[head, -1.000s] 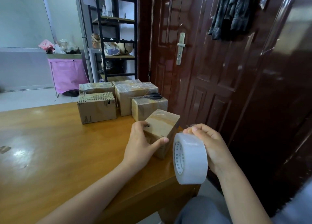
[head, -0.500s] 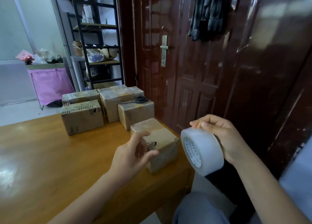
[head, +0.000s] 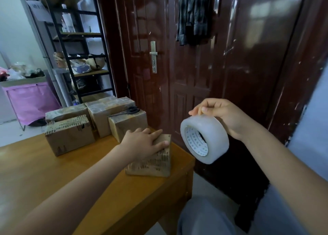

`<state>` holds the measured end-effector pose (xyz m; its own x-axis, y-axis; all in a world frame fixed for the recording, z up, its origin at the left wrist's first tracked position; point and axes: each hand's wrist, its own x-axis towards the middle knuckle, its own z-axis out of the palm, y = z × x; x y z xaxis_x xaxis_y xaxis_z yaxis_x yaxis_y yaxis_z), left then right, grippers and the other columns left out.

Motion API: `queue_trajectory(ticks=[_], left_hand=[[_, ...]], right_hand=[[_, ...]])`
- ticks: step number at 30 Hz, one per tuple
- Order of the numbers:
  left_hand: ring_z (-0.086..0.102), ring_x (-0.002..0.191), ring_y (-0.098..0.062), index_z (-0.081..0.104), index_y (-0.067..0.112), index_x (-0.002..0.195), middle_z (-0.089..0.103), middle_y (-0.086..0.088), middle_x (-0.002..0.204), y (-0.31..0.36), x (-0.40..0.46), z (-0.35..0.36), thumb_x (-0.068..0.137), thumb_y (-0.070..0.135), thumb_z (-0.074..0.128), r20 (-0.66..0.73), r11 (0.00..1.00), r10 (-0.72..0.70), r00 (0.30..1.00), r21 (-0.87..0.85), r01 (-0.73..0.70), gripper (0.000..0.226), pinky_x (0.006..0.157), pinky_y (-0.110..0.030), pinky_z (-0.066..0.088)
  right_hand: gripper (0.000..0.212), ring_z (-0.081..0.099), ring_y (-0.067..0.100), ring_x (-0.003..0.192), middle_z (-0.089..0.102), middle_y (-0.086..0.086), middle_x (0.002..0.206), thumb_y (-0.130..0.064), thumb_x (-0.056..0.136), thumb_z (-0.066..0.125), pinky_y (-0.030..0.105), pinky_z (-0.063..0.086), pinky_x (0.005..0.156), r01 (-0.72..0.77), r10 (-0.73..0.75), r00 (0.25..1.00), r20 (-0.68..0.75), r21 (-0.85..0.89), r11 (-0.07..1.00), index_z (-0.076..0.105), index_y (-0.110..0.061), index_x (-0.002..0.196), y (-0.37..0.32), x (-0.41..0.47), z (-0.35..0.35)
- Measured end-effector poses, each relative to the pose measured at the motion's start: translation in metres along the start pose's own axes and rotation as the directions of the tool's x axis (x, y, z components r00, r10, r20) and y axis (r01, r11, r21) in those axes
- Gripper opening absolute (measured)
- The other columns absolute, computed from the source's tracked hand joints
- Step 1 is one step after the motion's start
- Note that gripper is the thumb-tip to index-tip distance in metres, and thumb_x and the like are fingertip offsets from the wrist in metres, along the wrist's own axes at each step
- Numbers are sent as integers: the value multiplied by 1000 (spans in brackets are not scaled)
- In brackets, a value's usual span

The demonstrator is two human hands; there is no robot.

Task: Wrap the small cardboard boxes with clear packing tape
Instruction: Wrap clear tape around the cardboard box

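Observation:
A small cardboard box [head: 150, 162] stands near the right corner of the wooden table [head: 53, 178], its ragged corrugated side facing me. My left hand [head: 143, 142] lies flat on top of it with the fingers spread. To its right, off the table's edge, my right hand [head: 225, 117] grips a roll of clear packing tape [head: 204, 139] in the air. The roll's hollow core faces me. No loose tape end shows.
Several more cardboard boxes [head: 69, 137] stand grouped behind, and black scissors [head: 129, 110] lie on one of them. A dark red door [head: 177, 66] is close on the right. A black metal shelf [head: 79, 54] and a pink bin [head: 30, 101] stand further back.
The box has been turned so its corrugated side faces me. My left hand went from gripping its side to lying flat on top. My right hand raised the tape roll.

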<state>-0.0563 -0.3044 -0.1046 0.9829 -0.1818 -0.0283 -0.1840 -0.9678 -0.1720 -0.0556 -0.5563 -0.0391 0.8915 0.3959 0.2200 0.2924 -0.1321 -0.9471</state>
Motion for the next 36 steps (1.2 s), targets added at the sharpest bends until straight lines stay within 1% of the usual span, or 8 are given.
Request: queue_trajectory(ticks=[6,11,13,17,23,26,32,36], left_hand=[[57,85,-26,48,32,136,58,-6,100,14,8,-6,87,78,6,77,987,-132,988,103,124,79,61,-33,41],[60,85,-26,61,16,111,63,-8,96,16,7,-8,83,81,7,-7,929,-345,939,-147,340,88,66,-34,46],[60,81,-24,54,19,88,59,-1,84,20,-2,-21,86,75,10,-305,881,-360,882,-423,213,71,63,-33,44],[54,73,-12,59,18,79,56,3,76,44,-26,-57,86,75,33,-647,576,-139,750,-669,-470,63,62,-30,42],[51,60,-4,62,12,85,59,6,69,73,-24,-75,81,45,72,-491,521,-198,849,-786,-333,34,51,-15,39],[60,64,-15,66,10,84,64,-1,72,75,-22,-73,87,32,70,-484,493,-212,849,-803,-334,22,59,-29,51],[44,51,-5,53,14,71,51,8,60,77,-24,-84,93,22,63,-670,688,-226,707,-623,-371,26,49,-18,31],[59,66,-32,53,4,76,60,-13,72,55,-15,-82,95,17,59,-595,506,-398,698,-777,-375,23,62,-48,53]], right_hand=[[24,64,11,93,72,3,102,-5,96,51,33,43,89,31,-14,997,82,-209,977,63,-9,76,-18,7,-2],[34,64,16,102,67,-3,97,-4,96,55,31,45,92,74,-42,993,107,-313,947,65,-19,67,-23,10,2],[30,64,2,93,67,-7,93,-4,96,55,27,44,87,77,-44,994,102,-352,933,65,-16,71,-24,10,5],[30,63,-3,78,68,-14,76,-8,94,58,17,44,74,154,-141,988,62,-497,854,64,-23,69,-26,12,15],[36,56,9,68,60,-6,68,-8,91,58,31,45,63,243,-319,948,13,-679,693,56,-28,62,-30,7,18],[30,61,12,75,64,-6,74,-8,90,58,42,52,72,255,-366,931,-5,-707,659,62,-25,65,-30,4,14],[23,66,-1,93,73,-9,96,-6,91,64,19,50,87,284,-395,913,-102,-536,795,75,-22,102,-32,3,14],[40,69,12,97,72,0,109,-32,96,54,25,56,82,186,-221,966,-133,-231,955,54,-23,136,-43,-5,3]])
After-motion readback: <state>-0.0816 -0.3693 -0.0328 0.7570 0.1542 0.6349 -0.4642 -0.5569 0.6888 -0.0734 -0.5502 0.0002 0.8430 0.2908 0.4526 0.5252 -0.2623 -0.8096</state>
